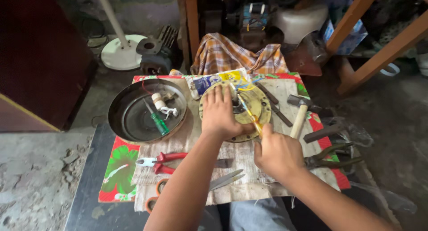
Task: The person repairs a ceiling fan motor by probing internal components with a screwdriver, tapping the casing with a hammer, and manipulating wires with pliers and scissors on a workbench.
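The left hand lay flat, fingers spread, on the round yellowish metal plate at the middle of the tabletop, apparently to steady it. The right hand pinched a yellow-handled screwdriver, its tip angled toward the plate's centre.

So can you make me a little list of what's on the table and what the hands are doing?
left hand: flat on the round disc
right hand: holds a thin tool poking the disc's middle
pan: left of disc, with a green screwdriver inside
near edge: red pliers, scissors
right side: hammer, dark pliers
behind: checked cloth
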